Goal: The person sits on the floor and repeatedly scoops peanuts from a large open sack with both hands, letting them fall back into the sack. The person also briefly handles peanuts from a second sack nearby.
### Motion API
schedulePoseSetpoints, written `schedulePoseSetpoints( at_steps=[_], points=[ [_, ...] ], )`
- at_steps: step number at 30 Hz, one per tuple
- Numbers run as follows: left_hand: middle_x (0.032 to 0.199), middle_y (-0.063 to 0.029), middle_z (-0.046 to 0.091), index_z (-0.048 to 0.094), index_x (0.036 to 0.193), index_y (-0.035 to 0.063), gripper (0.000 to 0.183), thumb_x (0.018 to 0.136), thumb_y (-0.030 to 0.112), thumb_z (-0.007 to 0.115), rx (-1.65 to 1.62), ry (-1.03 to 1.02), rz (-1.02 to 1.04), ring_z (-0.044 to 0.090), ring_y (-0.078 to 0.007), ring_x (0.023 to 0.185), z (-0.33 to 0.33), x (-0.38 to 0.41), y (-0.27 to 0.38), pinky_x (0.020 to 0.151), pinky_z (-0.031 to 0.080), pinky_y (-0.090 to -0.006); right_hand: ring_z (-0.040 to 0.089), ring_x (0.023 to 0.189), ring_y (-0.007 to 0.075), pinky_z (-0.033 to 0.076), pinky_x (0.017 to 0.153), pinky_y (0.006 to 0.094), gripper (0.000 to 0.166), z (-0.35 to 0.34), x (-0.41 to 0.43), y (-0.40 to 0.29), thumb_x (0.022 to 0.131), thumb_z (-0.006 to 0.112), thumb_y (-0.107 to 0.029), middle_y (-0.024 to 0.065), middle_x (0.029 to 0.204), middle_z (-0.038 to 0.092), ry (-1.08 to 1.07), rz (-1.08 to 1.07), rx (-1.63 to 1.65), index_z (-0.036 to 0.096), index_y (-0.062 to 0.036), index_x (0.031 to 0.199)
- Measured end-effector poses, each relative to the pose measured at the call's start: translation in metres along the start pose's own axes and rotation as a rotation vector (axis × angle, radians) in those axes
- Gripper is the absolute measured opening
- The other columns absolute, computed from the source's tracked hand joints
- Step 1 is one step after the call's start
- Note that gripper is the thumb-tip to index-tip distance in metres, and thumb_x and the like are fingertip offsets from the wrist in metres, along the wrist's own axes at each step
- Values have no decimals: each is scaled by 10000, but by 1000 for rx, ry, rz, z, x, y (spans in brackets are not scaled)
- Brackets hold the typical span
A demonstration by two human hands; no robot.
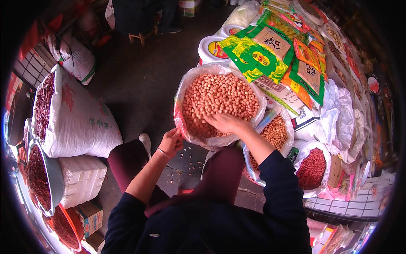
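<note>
A large plastic-lined sack [219, 68] full of shelled, pink-skinned peanuts [222, 92] stands between and just beyond my knees. My left hand [173, 141] pinches the sack's rim at its near left side. Low over the near part of the peanuts lies my right hand [225, 123], palm down, thumb side to the left. Its lower fingers are partly hidden, and I see nothing gripped in it. The peanuts left of it look blurred. Close by my right forearm sits a smaller bag of paler peanuts [274, 130].
At right are green seasoning packets [253, 57], white-lidded tubs [214, 49] and a sack of red peanuts [312, 168]. On the left stand a white woven sack of dried chillies [79, 117], a foam box [82, 177] and a basin [52, 177]. Bits litter the floor [177, 168]. A person [142, 12] is ahead.
</note>
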State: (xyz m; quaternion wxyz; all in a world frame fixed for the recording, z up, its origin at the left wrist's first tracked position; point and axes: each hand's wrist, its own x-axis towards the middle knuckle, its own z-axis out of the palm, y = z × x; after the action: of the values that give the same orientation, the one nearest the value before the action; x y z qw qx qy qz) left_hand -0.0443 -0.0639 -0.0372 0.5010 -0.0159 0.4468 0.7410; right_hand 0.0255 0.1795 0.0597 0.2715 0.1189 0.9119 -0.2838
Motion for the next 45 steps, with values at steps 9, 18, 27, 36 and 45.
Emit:
schedulePoseSetpoints(
  at_steps=[9, 18, 27, 36, 45],
  points=[
    [643, 43, 421, 513, 856, 107, 181, 960, 250, 478, -1, 2, 16, 315, -49, 488, -3, 2, -3, 404, 247, -185, 593, 1042, 262, 433, 921, 353, 547, -72, 12, 21, 913, 467, -500, 196, 1104, 613, 402, -187, 299, 626, -4, 1079],
    [654, 39, 422, 512, 864, 106, 176, 961, 248, 474, -9, -4, 28, 303, -50, 489, -3, 2, -4, 412, 246, -183, 616, 980, 182, 478, 876, 320, 248, -48, -15, 23, 906, 534, -125, 85, 1064, 655, 371, -353, 415, 601, -42, 1130],
    [644, 40, 421, 509, 847, 106, 182, 959, 245, 479, -13, 28, 12, 312, -55, 489, 0, 1, -6, 423, 257, -194, 526, 1127, 347, 411, 934, 422, 380, 71, 29, -7, 915, 334, -264, 219, 1202, 549, -188, -166, 91, 530, -28, 1141],
    [646, 41, 428, 516, 862, 103, 175, 961, 243, 478, 0, 18, 21, 320, -56, 485, -4, 0, -3, 421, 263, -196, 328, 1321, 254, 258, 1094, 382, 500, 90, 73, -13, 911, 246, -284, 130, 1434, 333, -132, 21, -71, 410, -62, 1328],
    [631, 31, 412, 499, 833, 94, 186, 960, 228, 477, 1, 38, 29, 312, -66, 476, 2, -2, 0, 413, 267, -210, 428, 1254, 299, 323, 1053, 425, 467, 68, 67, -19, 903, 246, -233, 157, 1354, 440, -5, 132, 51, 493, -60, 1259]
  ],
)
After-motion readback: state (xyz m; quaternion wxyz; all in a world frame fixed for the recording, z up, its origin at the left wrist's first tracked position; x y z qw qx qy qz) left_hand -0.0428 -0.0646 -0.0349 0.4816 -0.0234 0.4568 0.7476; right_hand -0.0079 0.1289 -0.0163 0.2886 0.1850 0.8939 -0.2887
